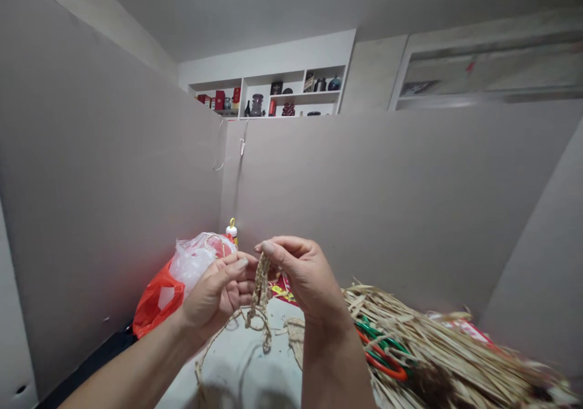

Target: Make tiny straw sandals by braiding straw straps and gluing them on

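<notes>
A braided straw cord hangs folded in front of me, with loose loops trailing below it. My right hand pinches its upper end between thumb and fingers. From the left, my left hand is held palm up, its fingers stretched behind the braid and its thumb apart. Those fingers seem to touch the cord, though the contact is partly hidden. Beneath the hands is a white tabletop, with a thin cord end curving down at its left. Another woven straw piece lies there, partly covered by my right forearm.
A large bundle of dry straw fills the right side, with green and orange handles lying in it. At the left stand a red plastic bag, a clear bag and a bottle. Grey partitions enclose the table.
</notes>
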A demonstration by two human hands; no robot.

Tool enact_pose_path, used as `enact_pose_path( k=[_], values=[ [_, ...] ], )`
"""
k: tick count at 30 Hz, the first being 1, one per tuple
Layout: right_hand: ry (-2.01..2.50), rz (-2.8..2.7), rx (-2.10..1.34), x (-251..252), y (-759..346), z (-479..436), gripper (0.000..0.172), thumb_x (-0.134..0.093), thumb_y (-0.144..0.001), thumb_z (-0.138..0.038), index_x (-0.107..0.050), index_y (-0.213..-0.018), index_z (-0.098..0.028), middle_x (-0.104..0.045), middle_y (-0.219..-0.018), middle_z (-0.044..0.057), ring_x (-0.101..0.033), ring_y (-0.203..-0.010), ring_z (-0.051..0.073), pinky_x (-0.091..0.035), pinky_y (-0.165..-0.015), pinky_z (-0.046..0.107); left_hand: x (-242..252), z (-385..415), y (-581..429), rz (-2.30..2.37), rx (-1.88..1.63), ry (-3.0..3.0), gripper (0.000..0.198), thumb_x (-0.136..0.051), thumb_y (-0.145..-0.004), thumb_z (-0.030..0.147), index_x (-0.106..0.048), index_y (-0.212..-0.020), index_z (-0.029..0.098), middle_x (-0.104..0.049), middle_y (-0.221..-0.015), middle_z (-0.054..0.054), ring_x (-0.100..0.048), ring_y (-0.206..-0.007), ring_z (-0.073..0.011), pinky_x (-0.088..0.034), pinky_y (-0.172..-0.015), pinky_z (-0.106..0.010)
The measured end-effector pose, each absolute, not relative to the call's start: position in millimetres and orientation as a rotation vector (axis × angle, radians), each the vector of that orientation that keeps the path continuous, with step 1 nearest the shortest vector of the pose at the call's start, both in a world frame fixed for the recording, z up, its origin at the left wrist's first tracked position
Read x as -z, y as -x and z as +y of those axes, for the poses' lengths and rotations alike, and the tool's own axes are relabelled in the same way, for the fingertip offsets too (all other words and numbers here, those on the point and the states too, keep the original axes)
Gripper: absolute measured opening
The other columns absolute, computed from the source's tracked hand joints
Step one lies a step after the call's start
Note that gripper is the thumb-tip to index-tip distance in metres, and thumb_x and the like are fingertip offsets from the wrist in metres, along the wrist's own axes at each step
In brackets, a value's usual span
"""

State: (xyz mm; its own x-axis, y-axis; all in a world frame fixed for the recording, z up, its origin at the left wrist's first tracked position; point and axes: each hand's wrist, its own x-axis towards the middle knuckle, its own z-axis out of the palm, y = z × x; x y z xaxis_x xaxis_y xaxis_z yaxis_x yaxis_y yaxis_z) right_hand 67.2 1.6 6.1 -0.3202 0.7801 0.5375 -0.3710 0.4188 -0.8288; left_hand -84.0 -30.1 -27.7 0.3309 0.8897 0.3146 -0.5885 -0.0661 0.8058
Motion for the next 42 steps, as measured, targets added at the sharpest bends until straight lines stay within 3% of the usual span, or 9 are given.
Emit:
enact_pose_path(
  k=[6, 11, 16, 23, 27, 34, 39, 42],
  values=[
    [0.484, -1.454, -1.104, -6, -71, 0, 0.018, -0.081, -0.07, -0.036, -0.077, -0.067, -0.018, -0.057, -0.051, -0.003, -0.044, -0.047, 0.007, -0.038, -0.045, 0.02, 30, -34, 80, 0.523, -1.29, -1.177, 0.024, -0.083, -0.066, 0.026, -0.067, -0.08, 0.013, -0.07, -0.072, -0.004, -0.065, -0.062, -0.0132, -0.051, -0.067, -0.027],
    [0.582, -1.426, -1.032, -6, -67, -1, 0.022, -0.081, -0.069, -0.038, -0.075, -0.066, -0.017, -0.058, -0.052, -0.003, -0.045, -0.046, 0.007, -0.037, -0.043, 0.019, 31, -35, 80, 0.603, -1.295, -1.306, 0.025, -0.083, -0.067, 0.027, -0.072, -0.084, 0.012, -0.071, -0.078, -0.006, -0.064, -0.07, -0.0135, -0.049, -0.064, -0.024],
    [0.609, -1.384, -0.859, -4, -63, 2, 0.02, -0.079, -0.073, -0.037, -0.076, -0.068, -0.017, -0.058, -0.052, -0.004, -0.046, -0.05, 0.006, -0.039, -0.047, 0.017, 35, -34, 79, 0.663, -1.368, -1.32, 0.019, -0.077, -0.075, 0.028, -0.073, -0.084, 0.012, -0.069, -0.069, -0.004, -0.062, -0.062, -0.011, -0.048, -0.062, -0.023],
    [0.579, -1.33, -0.858, 1, -61, 5, 0.022, -0.08, -0.073, -0.037, -0.074, -0.065, -0.017, -0.055, -0.05, -0.004, -0.045, -0.048, 0.006, -0.038, -0.045, 0.017, 36, -40, 75, 0.558, -1.448, -1.426, 0.03, -0.073, -0.079, 0.02, -0.072, -0.109, 0.019, -0.073, -0.093, -0.006, -0.063, -0.085, -0.0138, -0.05, -0.076, -0.024],
    [0.54, -1.337, -0.893, 1, -60, 5, 0.022, -0.079, -0.074, -0.037, -0.074, -0.067, -0.017, -0.055, -0.049, -0.004, -0.045, -0.048, 0.006, -0.037, -0.045, 0.017, 36, -38, 75, 0.608, -1.476, -1.435, 0.026, -0.068, -0.083, 0.023, -0.073, -0.108, 0.017, -0.072, -0.084, -0.005, -0.061, -0.07, -0.0105, -0.05, -0.068, -0.024],
    [0.438, -1.36, -1.14, 1, -70, 5, 0.029, -0.081, -0.072, -0.038, -0.077, -0.095, -0.019, -0.056, -0.057, -0.003, -0.046, -0.051, 0.007, -0.04, -0.05, 0.018, 33, -38, 84, 0.561, -1.397, -1.323, 0.029, -0.072, -0.08, 0.028, -0.074, -0.106, 0.014, -0.072, -0.083, -0.009, -0.064, -0.064, -0.0114, -0.05, -0.063, -0.024],
    [0.391, -1.536, -1.248, 7, -74, 10, 0.038, -0.086, -0.063, -0.038, -0.078, -0.094, -0.018, -0.06, -0.06, -0.001, -0.045, -0.053, 0.01, -0.041, -0.05, 0.022, 28, -44, 86, 0.515, -1.37, -1.342, 0.025, -0.073, -0.078, 0.027, -0.076, -0.101, 0.016, -0.071, -0.075, -0.005, -0.063, -0.061, -0.0098, -0.049, -0.06, -0.021],
    [0.344, -1.556, -1.26, 10, -75, 13, 0.029, -0.085, -0.065, -0.037, -0.079, -0.087, -0.019, -0.062, -0.062, 0.0, -0.048, -0.053, 0.01, -0.043, -0.051, 0.022, 26, -48, 85, 0.542, -1.395, -1.355, 0.022, -0.074, -0.076, 0.024, -0.076, -0.096, 0.016, -0.07, -0.073, -0.004, -0.062, -0.06, -0.009, -0.049, -0.06, -0.021]
  ],
)
